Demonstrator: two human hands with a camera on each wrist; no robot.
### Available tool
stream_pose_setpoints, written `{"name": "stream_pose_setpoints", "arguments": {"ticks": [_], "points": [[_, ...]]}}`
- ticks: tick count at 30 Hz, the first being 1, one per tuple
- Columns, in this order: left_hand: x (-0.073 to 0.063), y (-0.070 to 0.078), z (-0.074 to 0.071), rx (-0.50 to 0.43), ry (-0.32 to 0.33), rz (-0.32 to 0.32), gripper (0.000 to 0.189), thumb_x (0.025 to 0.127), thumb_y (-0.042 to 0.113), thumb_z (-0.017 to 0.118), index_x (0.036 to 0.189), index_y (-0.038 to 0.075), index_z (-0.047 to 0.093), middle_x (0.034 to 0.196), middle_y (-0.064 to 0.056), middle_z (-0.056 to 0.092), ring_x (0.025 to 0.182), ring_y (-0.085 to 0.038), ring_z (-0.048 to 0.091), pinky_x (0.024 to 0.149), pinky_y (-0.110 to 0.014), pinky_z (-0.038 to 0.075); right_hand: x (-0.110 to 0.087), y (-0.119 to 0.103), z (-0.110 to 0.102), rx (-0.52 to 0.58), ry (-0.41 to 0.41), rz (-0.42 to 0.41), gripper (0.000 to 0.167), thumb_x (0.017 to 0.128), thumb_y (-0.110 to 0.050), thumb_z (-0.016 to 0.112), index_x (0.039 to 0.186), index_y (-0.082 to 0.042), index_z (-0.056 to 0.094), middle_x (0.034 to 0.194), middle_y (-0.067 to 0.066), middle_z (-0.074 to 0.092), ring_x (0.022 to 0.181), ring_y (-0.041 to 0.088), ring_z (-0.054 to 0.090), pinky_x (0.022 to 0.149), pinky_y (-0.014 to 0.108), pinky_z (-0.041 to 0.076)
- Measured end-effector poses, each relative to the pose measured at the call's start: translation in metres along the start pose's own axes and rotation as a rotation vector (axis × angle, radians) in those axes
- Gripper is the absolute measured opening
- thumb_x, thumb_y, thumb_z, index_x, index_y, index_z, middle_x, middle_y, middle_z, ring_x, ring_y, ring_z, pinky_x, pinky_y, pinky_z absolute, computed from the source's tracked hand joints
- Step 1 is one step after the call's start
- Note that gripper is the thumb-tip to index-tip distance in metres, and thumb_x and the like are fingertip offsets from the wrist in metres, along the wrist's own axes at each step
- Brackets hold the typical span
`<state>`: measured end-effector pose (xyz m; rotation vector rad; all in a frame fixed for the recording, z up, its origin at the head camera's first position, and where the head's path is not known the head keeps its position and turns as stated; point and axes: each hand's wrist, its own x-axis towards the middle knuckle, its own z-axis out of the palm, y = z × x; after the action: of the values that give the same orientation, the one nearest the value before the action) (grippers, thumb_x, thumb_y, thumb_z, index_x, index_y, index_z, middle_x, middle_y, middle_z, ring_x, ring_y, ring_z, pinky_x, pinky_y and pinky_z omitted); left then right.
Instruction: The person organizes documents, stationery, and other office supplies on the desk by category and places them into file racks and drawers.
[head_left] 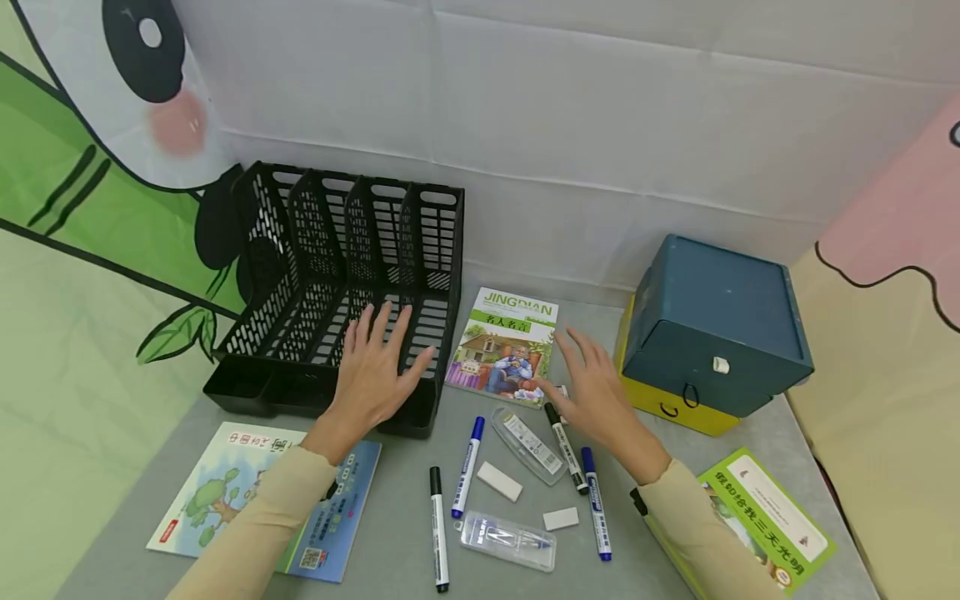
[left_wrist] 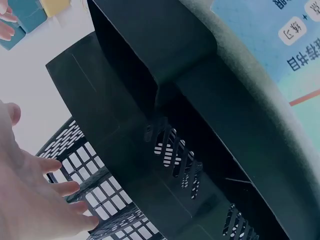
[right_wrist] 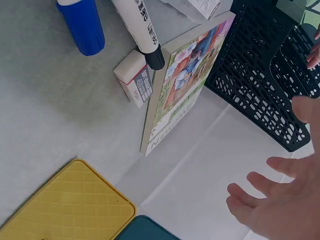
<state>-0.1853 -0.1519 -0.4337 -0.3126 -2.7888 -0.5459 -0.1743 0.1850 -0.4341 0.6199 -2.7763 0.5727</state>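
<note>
My left hand (head_left: 372,371) hovers with spread fingers over the front of a black file rack (head_left: 258,379); in the left wrist view the same hand (left_wrist: 30,185) holds nothing. My right hand (head_left: 596,392), fingers apart and free, is above the table beside a book with a JINGDIAN cover (head_left: 517,321). Close to it are a black-capped marker (head_left: 567,454), a blue-capped marker (head_left: 596,504) and a clear plastic case (head_left: 528,446). An eraser in a paper sleeve (right_wrist: 134,77) shows in the right wrist view, touching a marker cap; my right hand partly hides it in the head view.
White erasers (head_left: 498,482), more markers (head_left: 438,529) and a second clear case (head_left: 508,542) lie in front. A blue-covered book (head_left: 341,508) is at left, a green book (head_left: 768,517) at right. Teal and yellow drawer boxes (head_left: 712,333) stand at back right, before a cloth backdrop.
</note>
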Motion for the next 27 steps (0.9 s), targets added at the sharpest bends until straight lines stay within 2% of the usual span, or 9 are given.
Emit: {"name": "stream_pose_setpoints", "arguments": {"ticks": [4,8,12,15,21,27], "points": [[0.000,0.002,-0.001,-0.040,0.024,0.009,0.077,0.102,0.050,0.055,0.161,0.008,0.031,0.164,-0.023,0.028,0.152,-0.045,0.019,0.121,-0.064,0.015,-0.006,0.000,-0.002,0.073,0.098,-0.018,0.068,0.096,-0.025,0.074,0.152,0.000,0.045,0.150,0.026,0.046,0.137,0.046,0.044,0.110,0.064,0.037],[-0.001,0.005,-0.001,-0.095,0.082,0.031,0.071,0.103,0.044,0.056,0.157,0.002,0.038,0.157,-0.024,0.039,0.145,-0.044,0.034,0.117,-0.063,0.028,-0.015,0.001,-0.005,0.135,0.174,-0.044,0.059,0.095,-0.017,0.075,0.145,0.003,0.051,0.141,0.026,0.053,0.129,0.044,0.052,0.104,0.061,0.045],[-0.003,0.010,0.000,-0.106,0.154,0.077,0.061,0.102,0.037,0.060,0.147,-0.003,0.050,0.147,-0.025,0.052,0.133,-0.043,0.048,0.109,-0.060,0.040,-0.027,0.003,-0.008,0.181,0.241,-0.039,0.051,0.093,-0.010,0.076,0.139,0.002,0.057,0.132,0.023,0.060,0.115,0.039,0.061,0.091,0.056,0.054],[-0.006,0.015,0.003,-0.090,0.202,0.122,0.055,0.100,0.032,0.065,0.139,-0.005,0.058,0.138,-0.025,0.059,0.126,-0.042,0.055,0.105,-0.058,0.045,-0.038,0.006,-0.013,0.194,0.285,-0.026,0.047,0.090,-0.005,0.078,0.134,0.002,0.061,0.124,0.020,0.065,0.103,0.035,0.065,0.081,0.053,0.057],[-0.012,0.020,0.009,-0.028,0.276,0.204,0.046,0.093,0.028,0.076,0.124,-0.005,0.069,0.123,-0.024,0.068,0.112,-0.042,0.062,0.097,-0.058,0.050,-0.064,0.012,-0.022,0.169,0.309,0.045,0.040,0.090,-0.003,0.078,0.128,0.000,0.066,0.115,0.014,0.070,0.096,0.029,0.069,0.080,0.043,0.058],[-0.019,0.022,0.013,0.007,0.305,0.250,0.037,0.089,0.024,0.082,0.111,-0.004,0.075,0.111,-0.021,0.073,0.104,-0.039,0.065,0.096,-0.056,0.052,-0.091,0.019,-0.031,0.145,0.256,0.192,0.036,0.093,-0.009,0.076,0.127,-0.001,0.066,0.116,0.014,0.071,0.095,0.030,0.069,0.079,0.039,0.058]]}}
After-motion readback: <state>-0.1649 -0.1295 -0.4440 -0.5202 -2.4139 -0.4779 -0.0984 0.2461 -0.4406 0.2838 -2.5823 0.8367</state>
